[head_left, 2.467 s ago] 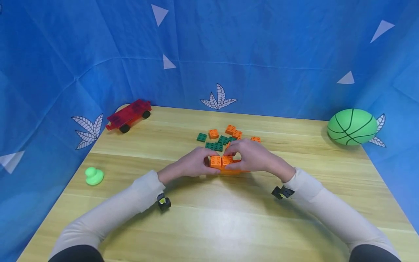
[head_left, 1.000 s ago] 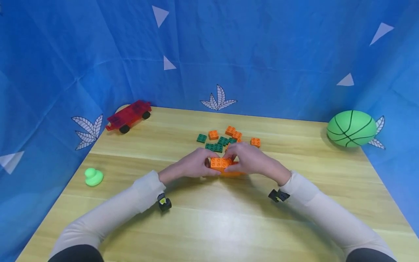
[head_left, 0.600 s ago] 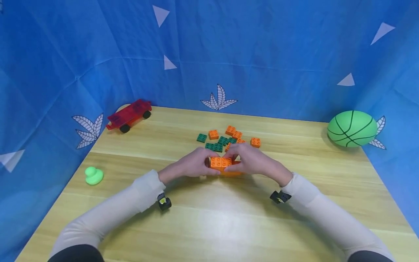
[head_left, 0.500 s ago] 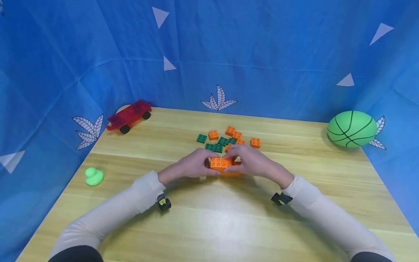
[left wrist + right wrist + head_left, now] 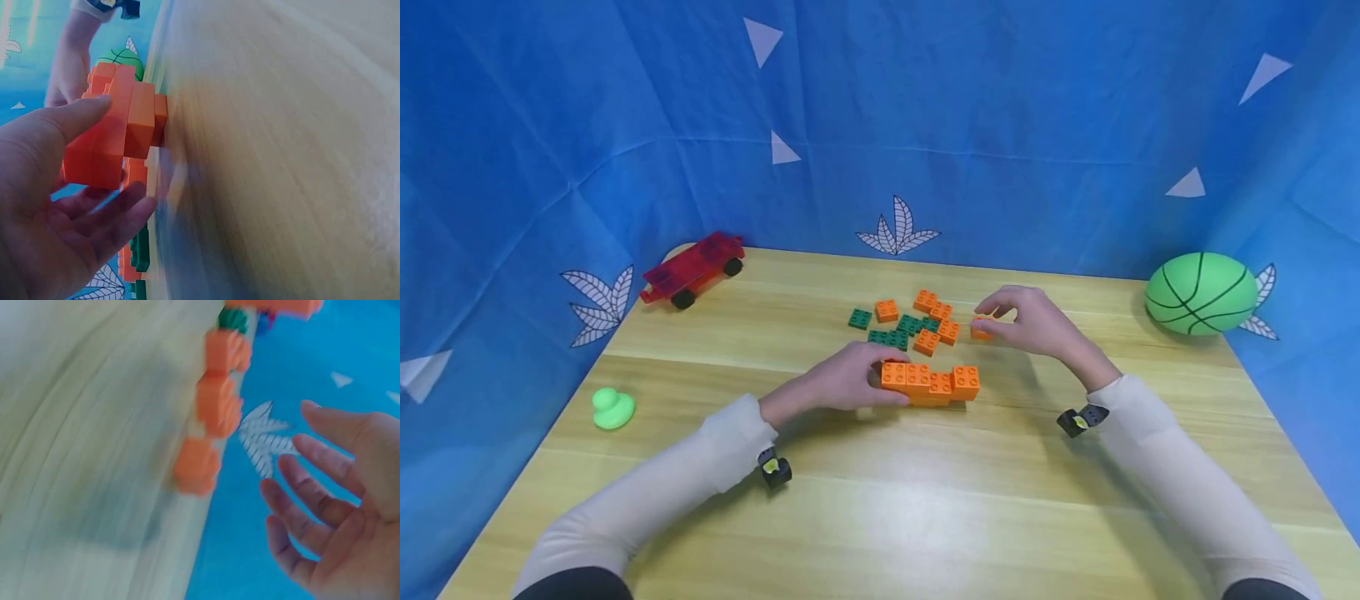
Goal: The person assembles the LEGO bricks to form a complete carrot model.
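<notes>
My left hand (image 5: pixel 850 377) grips the left end of a joined block of orange toy bricks (image 5: pixel 940 385) at mid-table. In the left wrist view, the thumb lies along one side of the joined bricks (image 5: pixel 109 147) and the other fingers are on the far side. The top is stepped, lower between its two ends. My right hand (image 5: pixel 1032 323) is over a single orange brick (image 5: pixel 982 332), overlapping it in the head view. From the right wrist, the right hand (image 5: pixel 350 506) shows spread, relaxed fingers holding nothing, apart from that loose brick (image 5: pixel 195 465).
Behind the joined block lie several loose orange bricks (image 5: pixel 927 342) and several flat green bricks (image 5: pixel 861 318). A red toy car (image 5: pixel 694 268) stands at the back left, a light green toy (image 5: pixel 613 408) at the left, a green ball (image 5: pixel 1201 293) at the back right. Blue cloth (image 5: pixel 1037 117) walls the table.
My right hand has left the joined block and moved right and back to the loose orange brick, uncovering the block's right end. The left hand keeps its grip in nearly the same place.
</notes>
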### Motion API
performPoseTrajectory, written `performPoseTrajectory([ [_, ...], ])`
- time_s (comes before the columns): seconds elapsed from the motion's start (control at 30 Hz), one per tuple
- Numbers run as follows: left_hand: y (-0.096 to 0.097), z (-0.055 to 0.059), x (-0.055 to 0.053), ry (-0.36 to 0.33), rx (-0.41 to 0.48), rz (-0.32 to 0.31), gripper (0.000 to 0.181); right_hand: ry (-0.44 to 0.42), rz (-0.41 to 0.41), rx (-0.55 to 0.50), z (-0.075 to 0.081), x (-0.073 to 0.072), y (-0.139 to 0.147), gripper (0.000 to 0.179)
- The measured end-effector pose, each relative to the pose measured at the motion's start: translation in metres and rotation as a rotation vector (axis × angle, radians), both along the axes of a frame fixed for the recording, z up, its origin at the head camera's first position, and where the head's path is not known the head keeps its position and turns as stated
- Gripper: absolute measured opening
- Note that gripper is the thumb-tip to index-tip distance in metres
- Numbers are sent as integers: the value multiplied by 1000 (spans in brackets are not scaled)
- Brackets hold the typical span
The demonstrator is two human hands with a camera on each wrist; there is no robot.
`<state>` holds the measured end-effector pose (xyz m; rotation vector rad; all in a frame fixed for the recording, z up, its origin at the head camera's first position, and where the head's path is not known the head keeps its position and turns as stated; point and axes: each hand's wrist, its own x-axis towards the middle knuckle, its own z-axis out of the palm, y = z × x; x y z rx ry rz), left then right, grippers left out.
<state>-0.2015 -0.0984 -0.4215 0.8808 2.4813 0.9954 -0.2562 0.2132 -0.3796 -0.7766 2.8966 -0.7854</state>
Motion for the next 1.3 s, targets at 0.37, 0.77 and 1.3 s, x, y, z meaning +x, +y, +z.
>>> performPoseTrajectory([
  [0.37, 5, 5, 5, 55, 84, 24, 44, -124, -53, 118, -24, -22, 12, 49],
  [0.77, 9, 7, 5, 118, 40, 17, 44, -123, -42, 141, -37, -28, 12, 42],
  [1.3, 10, 6, 1, 103, 0, -17, 47, -91, 25, 137, -34, -22, 8, 40],
])
